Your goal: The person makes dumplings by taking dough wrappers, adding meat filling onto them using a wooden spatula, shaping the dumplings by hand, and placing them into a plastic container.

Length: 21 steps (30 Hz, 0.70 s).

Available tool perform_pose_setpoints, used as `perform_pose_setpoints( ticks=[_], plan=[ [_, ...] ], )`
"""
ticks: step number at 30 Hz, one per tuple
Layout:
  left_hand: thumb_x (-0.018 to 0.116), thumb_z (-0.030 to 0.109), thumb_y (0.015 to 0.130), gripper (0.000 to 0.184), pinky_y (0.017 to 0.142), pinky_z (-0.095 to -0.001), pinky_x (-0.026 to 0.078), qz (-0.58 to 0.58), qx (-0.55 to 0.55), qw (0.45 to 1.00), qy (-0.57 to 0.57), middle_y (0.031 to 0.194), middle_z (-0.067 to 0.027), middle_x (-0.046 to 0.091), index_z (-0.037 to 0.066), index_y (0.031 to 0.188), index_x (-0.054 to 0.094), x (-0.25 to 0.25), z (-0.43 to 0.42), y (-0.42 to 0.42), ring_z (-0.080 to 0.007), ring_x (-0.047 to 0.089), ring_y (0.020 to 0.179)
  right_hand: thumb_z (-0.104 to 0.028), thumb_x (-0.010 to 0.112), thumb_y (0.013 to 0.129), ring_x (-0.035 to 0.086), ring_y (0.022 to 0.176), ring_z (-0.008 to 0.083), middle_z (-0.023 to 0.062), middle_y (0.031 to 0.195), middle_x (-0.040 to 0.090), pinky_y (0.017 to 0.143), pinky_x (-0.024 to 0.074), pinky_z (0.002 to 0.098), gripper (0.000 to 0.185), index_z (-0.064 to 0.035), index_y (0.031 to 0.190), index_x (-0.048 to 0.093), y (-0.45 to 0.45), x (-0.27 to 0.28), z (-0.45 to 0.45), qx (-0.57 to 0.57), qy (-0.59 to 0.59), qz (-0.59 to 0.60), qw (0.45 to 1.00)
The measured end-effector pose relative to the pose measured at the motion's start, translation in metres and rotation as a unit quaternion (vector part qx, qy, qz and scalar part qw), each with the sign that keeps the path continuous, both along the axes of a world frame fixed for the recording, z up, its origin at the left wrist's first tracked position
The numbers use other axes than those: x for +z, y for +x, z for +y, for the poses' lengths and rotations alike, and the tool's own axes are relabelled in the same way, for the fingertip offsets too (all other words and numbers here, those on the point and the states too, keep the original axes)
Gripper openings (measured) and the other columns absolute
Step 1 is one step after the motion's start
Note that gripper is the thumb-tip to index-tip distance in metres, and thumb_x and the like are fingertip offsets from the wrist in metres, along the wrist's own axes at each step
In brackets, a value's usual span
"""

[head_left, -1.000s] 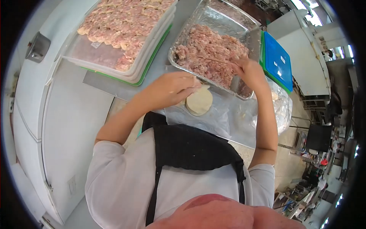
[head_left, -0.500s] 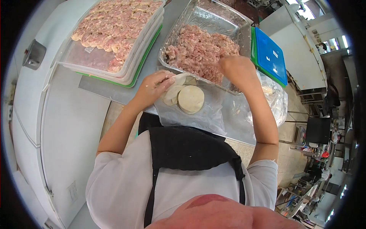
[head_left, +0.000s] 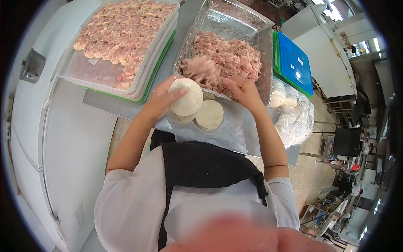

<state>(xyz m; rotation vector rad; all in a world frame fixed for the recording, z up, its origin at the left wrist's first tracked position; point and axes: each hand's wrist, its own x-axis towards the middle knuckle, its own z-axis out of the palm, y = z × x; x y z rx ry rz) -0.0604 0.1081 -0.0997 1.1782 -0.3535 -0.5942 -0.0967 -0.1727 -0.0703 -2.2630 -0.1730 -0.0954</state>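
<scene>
My left hand point(head_left: 163, 101) holds a round, pale dumpling wrapper point(head_left: 187, 98), its thumb over the face. Below it, a stack of the same wrappers point(head_left: 210, 115) lies on a clear plastic bag point(head_left: 222, 136). My right hand point(head_left: 244, 93) is closed at the near edge of a metal tray point(head_left: 265, 50) of ground meat point(head_left: 235, 54). A blurred lump of meat point(head_left: 201, 68) sits to the left of its fingers, over the tray. Whatever tool those fingers grip is too hidden and smeared to name.
On the left stand stacked clear plastic trays point(head_left: 90, 69), the top one filled with rows of meat-topped pieces. Blue and green lids point(head_left: 294, 63) lie right of the metal tray, with a plastic bag of pale contents point(head_left: 294, 113) nearer me. A metal pot point(head_left: 32, 66) is at far left.
My left hand has lifted a wrapper off the stack and turned its face up. My right hand has moved left and nearer me, with a lump of meat now by its fingers.
</scene>
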Motion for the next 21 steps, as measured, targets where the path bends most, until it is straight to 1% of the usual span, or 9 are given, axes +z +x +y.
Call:
perform_pose_setpoints(
  ticks=[3, 7, 9, 11, 13, 14, 17, 18, 21],
  plan=[
    [0.051, 0.018, 0.097, 0.038, 0.102, -0.038, 0.043, 0.107, 0.024, 0.989, -0.098, 0.12, -0.0132, 0.059, -0.002, 0.129, 0.046, 0.025, -0.02, 0.007, -0.0225, 0.057, 0.113, -0.034, 0.058, 0.095, 0.048, 0.059, 0.008, -0.0012, 0.06, 0.057, 0.056, 0.0413, 0.0276, 0.033, -0.0027, 0.095, 0.071, 0.0, 0.015, -0.009, -0.062, 0.09, -0.017, 0.994],
    [0.047, 0.022, 0.099, 0.043, 0.107, -0.0407, 0.038, 0.133, 0.089, 0.962, -0.223, 0.126, -0.0161, 0.055, -0.006, 0.131, 0.042, 0.034, -0.077, 0.034, -0.0246, 0.052, 0.12, -0.035, 0.058, 0.095, 0.048, 0.061, 0.0051, -0.0017, 0.067, 0.057, 0.058, 0.04, 0.022, 0.034, -0.005, 0.104, 0.071, 0.003, 0.034, -0.02, -0.142, 0.191, 0.058, 0.969],
    [0.044, 0.034, 0.1, 0.04, 0.093, -0.0359, 0.048, 0.205, 0.124, 0.927, -0.289, 0.111, -0.0126, 0.059, -0.003, 0.116, 0.052, 0.054, -0.102, 0.041, -0.0225, 0.06, 0.103, -0.034, 0.058, 0.095, 0.049, 0.062, 0.0071, 0.0008, 0.069, 0.059, 0.059, 0.0416, 0.0233, 0.032, -0.0055, 0.104, 0.071, 0.002, 0.036, -0.007, -0.137, 0.2, 0.063, 0.968],
    [0.042, 0.039, 0.1, 0.045, 0.089, -0.0367, 0.048, 0.233, 0.111, 0.905, -0.338, 0.105, -0.0117, 0.059, -0.002, 0.114, 0.052, 0.061, -0.113, 0.054, -0.0215, 0.059, 0.096, -0.032, 0.059, 0.095, 0.051, 0.062, 0.0091, 0.0033, 0.071, 0.061, 0.06, 0.0431, 0.0247, 0.03, -0.0061, 0.105, 0.071, 0.002, 0.028, -0.009, -0.131, 0.21, 0.07, 0.966],
    [0.039, 0.05, 0.098, 0.053, 0.077, -0.0382, 0.049, 0.3, 0.122, 0.871, -0.369, 0.092, -0.0089, 0.055, 0.0, 0.107, 0.053, 0.07, -0.118, 0.058, -0.0189, 0.054, 0.081, -0.027, 0.057, 0.095, 0.061, 0.07, 0.0163, 0.0099, 0.101, 0.07, 0.064, 0.0474, 0.0309, 0.031, -0.0021, 0.111, 0.067, 0.003, 0.007, -0.02, -0.059, -0.051, -0.103, 0.992],
    [0.039, 0.05, 0.098, 0.053, 0.077, -0.0382, 0.049, 0.298, 0.123, 0.871, -0.371, 0.092, -0.0089, 0.055, 0.0, 0.107, 0.053, 0.061, -0.119, 0.063, -0.0189, 0.054, 0.081, -0.027, 0.057, 0.095, 0.061, 0.07, 0.0163, 0.0099, 0.101, 0.07, 0.064, 0.0474, 0.0309, 0.031, -0.0021, 0.111, 0.067, -0.001, 0.01, -0.031, -0.058, -0.052, -0.105, 0.991],
    [0.041, 0.051, 0.098, 0.051, 0.079, -0.0398, 0.049, 0.227, 0.153, 0.882, -0.384, 0.092, -0.0097, 0.058, 0.002, 0.106, 0.053, 0.04, -0.12, 0.073, -0.0208, 0.057, 0.084, -0.018, 0.061, 0.088, 0.064, 0.087, 0.0354, 0.017, 0.101, 0.066, 0.073, 0.0516, 0.0432, 0.021, -0.0077, 0.105, 0.069, -0.029, 0.062, -0.029, -0.101, -0.278, -0.041, 0.954],
    [0.043, 0.046, 0.098, 0.046, 0.081, -0.0404, 0.049, 0.24, 0.181, 0.881, -0.365, 0.092, -0.01, 0.059, 0.003, 0.105, 0.054, 0.043, -0.121, 0.071, -0.022, 0.058, 0.085, -0.018, 0.061, 0.088, 0.064, 0.087, 0.0354, 0.017, 0.101, 0.066, 0.073, 0.0516, 0.0432, 0.021, -0.0077, 0.105, 0.069, -0.029, 0.059, -0.027, -0.101, -0.278, -0.042, 0.954],
    [0.049, 0.037, 0.097, 0.034, 0.086, -0.0417, 0.049, 0.223, 0.182, 0.892, -0.347, 0.095, -0.0106, 0.061, 0.004, 0.104, 0.055, 0.048, -0.134, 0.064, -0.0246, 0.06, 0.089, -0.018, 0.06, 0.088, 0.065, 0.084, 0.0345, 0.0157, 0.1, 0.067, 0.072, 0.0521, 0.043, 0.023, -0.0066, 0.108, 0.066, -0.028, 0.036, -0.019, -0.042, -0.164, -0.231, 0.958]
  ],
)
